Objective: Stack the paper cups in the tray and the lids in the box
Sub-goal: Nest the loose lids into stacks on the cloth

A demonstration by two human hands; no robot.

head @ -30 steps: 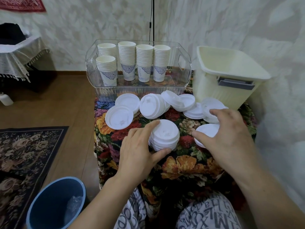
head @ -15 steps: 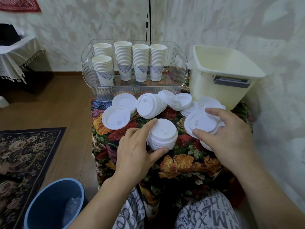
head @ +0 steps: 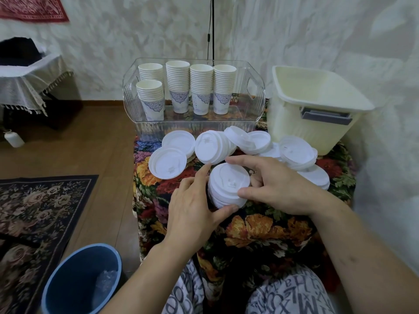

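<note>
A stack of white lids point(head: 227, 186) stands on the floral table near its front. My left hand point(head: 192, 205) holds its left side, thumb under the front edge and index finger up the side. My right hand point(head: 274, 186) grips the stack's top from the right, thumb on the rim. More white lids point(head: 169, 163) lie loose and in leaning piles across the table's middle, with another pile point(head: 297, 152) at the right. Stacks of paper cups point(head: 201, 89) stand in the clear tray point(head: 195, 126) at the back. The cream box point(head: 315, 112) at the back right shows nothing inside.
The small table carries a flowered cloth point(head: 249, 232). A blue bin point(head: 81, 282) stands on the floor at the front left, beside a dark patterned rug point(head: 34, 211). A draped side table point(head: 25, 75) stands at the far left. The wall is close on the right.
My right hand has moved left from the lids at the right and brought lids onto the middle stack, which now looks taller. My left hand has stayed on that stack.
</note>
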